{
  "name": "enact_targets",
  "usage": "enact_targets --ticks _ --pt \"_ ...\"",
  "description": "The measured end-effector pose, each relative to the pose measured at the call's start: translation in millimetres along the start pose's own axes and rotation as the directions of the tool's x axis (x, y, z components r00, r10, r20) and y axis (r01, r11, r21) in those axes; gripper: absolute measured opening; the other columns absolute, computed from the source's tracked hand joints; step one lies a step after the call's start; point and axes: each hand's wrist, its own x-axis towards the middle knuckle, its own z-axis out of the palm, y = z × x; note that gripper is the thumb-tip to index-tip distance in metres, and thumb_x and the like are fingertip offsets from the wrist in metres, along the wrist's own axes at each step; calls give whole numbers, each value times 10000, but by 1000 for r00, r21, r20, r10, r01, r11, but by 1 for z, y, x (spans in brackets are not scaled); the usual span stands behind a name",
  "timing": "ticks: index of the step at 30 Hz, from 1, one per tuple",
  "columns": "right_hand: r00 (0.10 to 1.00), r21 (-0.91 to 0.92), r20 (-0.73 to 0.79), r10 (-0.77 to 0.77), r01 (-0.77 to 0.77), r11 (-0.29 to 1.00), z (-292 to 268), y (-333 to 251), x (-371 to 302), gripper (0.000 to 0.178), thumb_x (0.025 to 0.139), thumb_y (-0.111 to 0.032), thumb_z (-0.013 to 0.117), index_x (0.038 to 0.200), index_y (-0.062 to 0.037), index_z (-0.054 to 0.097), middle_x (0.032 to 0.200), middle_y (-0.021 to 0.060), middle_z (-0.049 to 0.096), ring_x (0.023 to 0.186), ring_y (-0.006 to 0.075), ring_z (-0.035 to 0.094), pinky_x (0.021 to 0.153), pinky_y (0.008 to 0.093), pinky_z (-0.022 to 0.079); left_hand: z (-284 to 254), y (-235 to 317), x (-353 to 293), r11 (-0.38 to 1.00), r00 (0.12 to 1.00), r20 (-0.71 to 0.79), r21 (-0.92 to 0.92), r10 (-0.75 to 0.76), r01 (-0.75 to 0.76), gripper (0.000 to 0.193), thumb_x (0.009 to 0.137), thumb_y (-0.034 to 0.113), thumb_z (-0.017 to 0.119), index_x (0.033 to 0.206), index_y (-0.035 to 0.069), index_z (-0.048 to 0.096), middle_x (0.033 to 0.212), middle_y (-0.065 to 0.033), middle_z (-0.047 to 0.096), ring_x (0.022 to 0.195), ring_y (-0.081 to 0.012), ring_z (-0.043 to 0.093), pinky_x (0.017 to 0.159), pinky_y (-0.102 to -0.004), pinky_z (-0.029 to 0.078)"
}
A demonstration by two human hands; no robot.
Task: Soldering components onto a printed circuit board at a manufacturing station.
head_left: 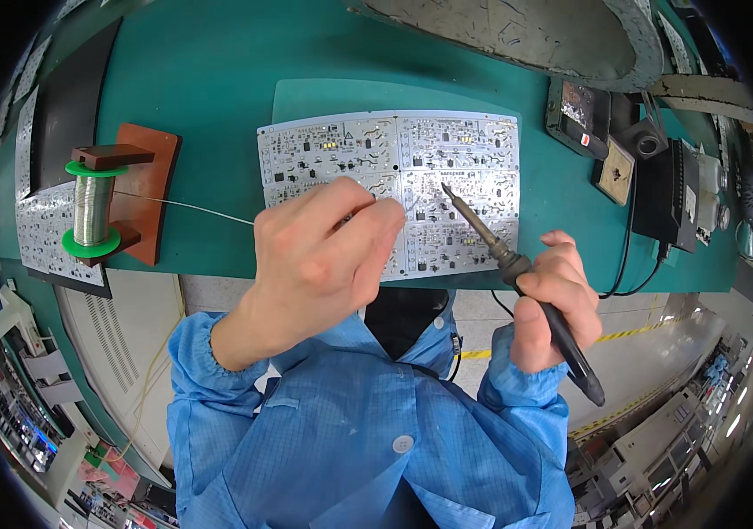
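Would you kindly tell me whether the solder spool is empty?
Not empty: silvery wire is wound between the green flanges, and a strand runs off.

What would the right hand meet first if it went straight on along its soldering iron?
Held by the right hand, the soldering iron would likely meet the white circuit board first; whether they touch now is unclear.

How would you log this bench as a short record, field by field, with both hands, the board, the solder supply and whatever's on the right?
Left hand: pinching solder wire
Right hand: gripping a soldering iron
Iron tip: over the circuit board panel; contact unclear
Wire source: spool with green flanges, on a brown stand, left
Far left: another circuit board
Right: black box with cable
Surface: green bench mat
Clothing: blue coat
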Motion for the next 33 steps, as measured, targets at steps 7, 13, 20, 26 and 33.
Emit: enact_targets --ticks 7,13,20,26,33 --pt "999 -10 25 -34 34 999 8 5 11 167 766 -184 678 805 -28 633 603 52 559 547 200 492 759 434 447 1 -4 10 1000 999 36 -5 -8 8 162 657 -48 706 791 35 667 682 -58 571 541 -182 564 447 -276 418" --pt "998 -25 59 -31 33 999 11 6 18 145 764 -171 675 788 -33 638 594 48 552 546 195 492 762 429 451 2 -8 10 1000 998 53 23 -12 11 147 672 -25 712 798 39 673 689 -54 575 552 -184 569 455 -278 426" --pt "998 -44 59 -30 33 999 13 4 21 145 766 -174 677 778 -35 639 589 43 547 540 190 489 764 430 451 2 -8 13 999 998 70 41 -8 5 148 680 -12 709 812 50 683 688 -46 577 551 -181 569 452 -279 423" --pt "998 -26 46 -40 42 999 10 4 21 156 762 -184 678 775 -33 640 577 44 538 538 191 481 760 434 445 1 -10 13 1000 999 41 1 -3 3 146 676 -29 702 801 40 676 682 -48 576 533 -177 561 440 -275 416" --pt "999 -16 6 -36 36 999 10 6 20 173 761 -196 669 774 -26 639 572 45 533 531 182 458 758 437 441 1 -10 13 999 1000 20 -33 -16 17 139 673 -50 690 786 27 665 681 -58 570 523 -171 555 439 -264 413"
